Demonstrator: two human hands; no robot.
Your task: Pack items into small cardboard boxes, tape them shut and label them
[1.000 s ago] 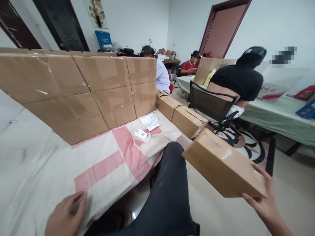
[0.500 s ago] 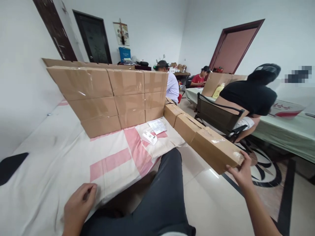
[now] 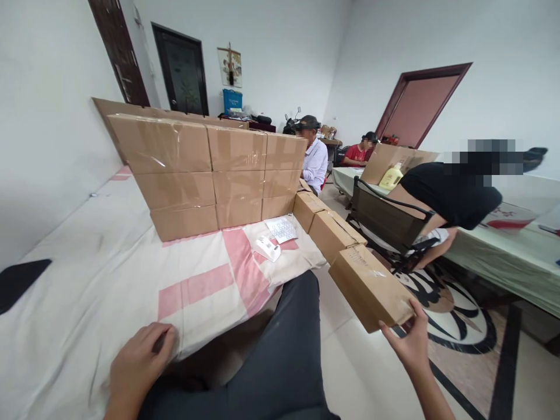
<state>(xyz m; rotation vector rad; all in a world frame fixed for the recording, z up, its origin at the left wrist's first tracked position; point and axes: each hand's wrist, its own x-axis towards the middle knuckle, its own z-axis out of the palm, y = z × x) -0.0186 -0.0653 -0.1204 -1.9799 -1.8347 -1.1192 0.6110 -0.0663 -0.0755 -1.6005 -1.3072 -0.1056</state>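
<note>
My right hand [image 3: 409, 335] grips the near end of a long brown cardboard box [image 3: 371, 286], thumb on the near side and fingers over the far edge. The box sits slightly askew to a row of similar boxes [image 3: 332, 227] beside the bed, its far end against the nearest one. My left hand [image 3: 142, 359] rests on the bed's edge, fingers loosely curled, with nothing seen in it. A white plastic device [image 3: 266, 249] and a printed sheet [image 3: 282, 229] lie on the bedsheet [image 3: 109, 274].
Taped cardboard boxes [image 3: 205, 175] form a stacked wall across the bed. A person in black [image 3: 455, 189] sits close by on a folding chair [image 3: 387, 216], right of the box row. Beyond is a cloth-covered table [image 3: 490, 251]. A dark flat object [image 3: 21, 283] lies at the bed's left.
My right hand has drawn the end box toward me and left, turning it out of line with the row. The seated person in black leans further right. My left hand stays on the bed.
</note>
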